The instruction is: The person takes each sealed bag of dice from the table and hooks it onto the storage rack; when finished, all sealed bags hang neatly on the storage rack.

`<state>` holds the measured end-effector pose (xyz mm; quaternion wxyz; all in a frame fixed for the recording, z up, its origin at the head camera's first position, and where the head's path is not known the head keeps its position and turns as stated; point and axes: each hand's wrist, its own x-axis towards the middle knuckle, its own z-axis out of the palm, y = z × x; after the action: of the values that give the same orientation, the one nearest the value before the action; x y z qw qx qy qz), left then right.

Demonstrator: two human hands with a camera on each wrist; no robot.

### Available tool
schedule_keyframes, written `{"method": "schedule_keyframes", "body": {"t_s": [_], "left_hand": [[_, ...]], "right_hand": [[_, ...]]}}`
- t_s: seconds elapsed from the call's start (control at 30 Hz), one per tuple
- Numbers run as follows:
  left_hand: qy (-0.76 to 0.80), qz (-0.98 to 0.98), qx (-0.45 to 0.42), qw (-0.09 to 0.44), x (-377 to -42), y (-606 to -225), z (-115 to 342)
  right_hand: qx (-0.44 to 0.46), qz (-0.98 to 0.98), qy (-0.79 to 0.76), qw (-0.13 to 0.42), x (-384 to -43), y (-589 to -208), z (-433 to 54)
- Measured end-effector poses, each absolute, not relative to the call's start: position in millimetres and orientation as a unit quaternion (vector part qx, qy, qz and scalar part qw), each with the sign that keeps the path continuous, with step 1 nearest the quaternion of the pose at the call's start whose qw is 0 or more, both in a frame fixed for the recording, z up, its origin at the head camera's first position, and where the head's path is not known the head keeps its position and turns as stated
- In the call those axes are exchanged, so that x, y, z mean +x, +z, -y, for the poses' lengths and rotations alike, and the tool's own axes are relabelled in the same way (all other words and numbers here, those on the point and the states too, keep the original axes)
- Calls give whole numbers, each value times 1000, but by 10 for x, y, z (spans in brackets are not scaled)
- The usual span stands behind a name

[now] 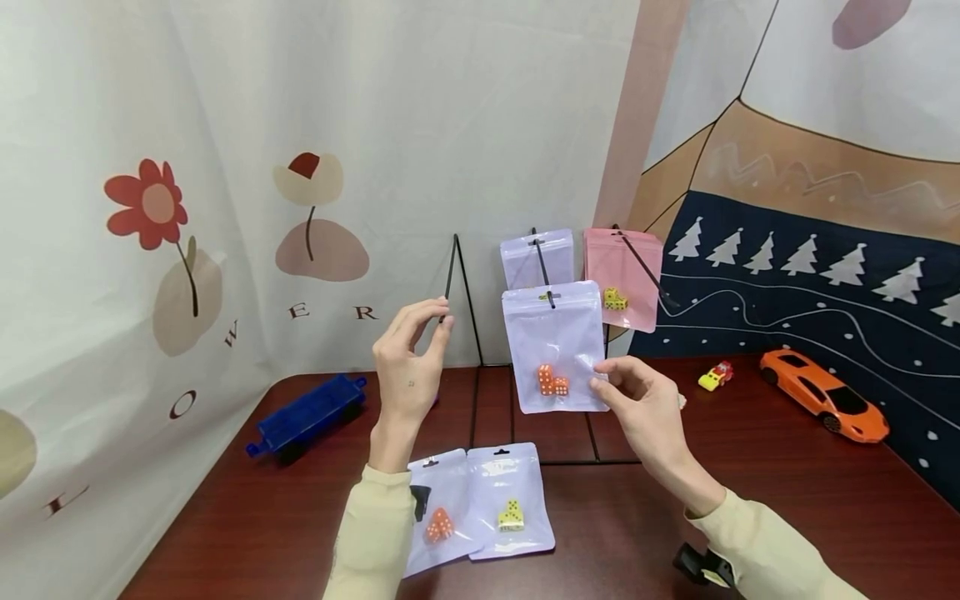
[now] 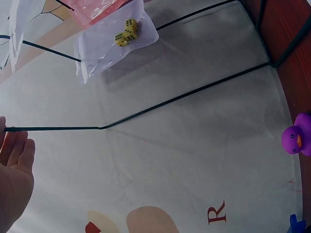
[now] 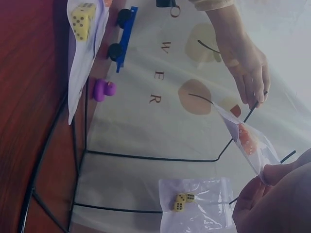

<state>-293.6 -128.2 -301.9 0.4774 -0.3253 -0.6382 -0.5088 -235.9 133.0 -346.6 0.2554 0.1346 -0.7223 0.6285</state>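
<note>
Biggest first: we've got a printed fabric backdrop (image 1: 450, 125) behind everything, with a dark red wood-grain table (image 1: 637, 517) in front. On that sits a black wire display rack (image 1: 474, 408), base bars flat on the tabletop, probably so the raised prongs don't tip once loaded.

An orange toy sports car (image 1: 825, 393) and a blue toy flatbed wagon (image 1: 309, 414) are parked off to either side, so we'd say they're out of the arms' way.

Now the hands. The left hand (image 1: 411, 362) pinches the tip of the left prong (image 1: 451, 271), we guess to steady the rack. The right hand (image 1: 648, 412) pinches the lower right edge of the front lilac pouch (image 1: 555, 342), whose header is over the middle prong (image 1: 540, 258). Gripping that low corner keeps the fingers off the hang hole, and maybe squares the pouch up.

The rear lilac pouch (image 1: 525, 260) hangs farther back on that prong, the pink pouch (image 1: 628, 273) on the right one. Two more lilac pouches (image 1: 517, 483) lie faces up near us, edges overlapping, handy to reach.

Smallest stuff: a purple rubber duck (image 2: 295, 138), a red-and-yellow toy car (image 1: 716, 377), and finally the orange dice (image 1: 551, 383), settled at the front pouch's bottom, likely just by weight.
</note>
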Motion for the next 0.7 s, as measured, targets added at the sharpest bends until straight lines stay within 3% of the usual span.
{"method": "schedule_keyframes", "body": {"t_s": [0.7], "left_hand": [[-507, 638, -326, 479, -2942, -3028, 1277]], "right_hand": [[130, 708, 640, 269, -2609, -3413, -1268]]}}
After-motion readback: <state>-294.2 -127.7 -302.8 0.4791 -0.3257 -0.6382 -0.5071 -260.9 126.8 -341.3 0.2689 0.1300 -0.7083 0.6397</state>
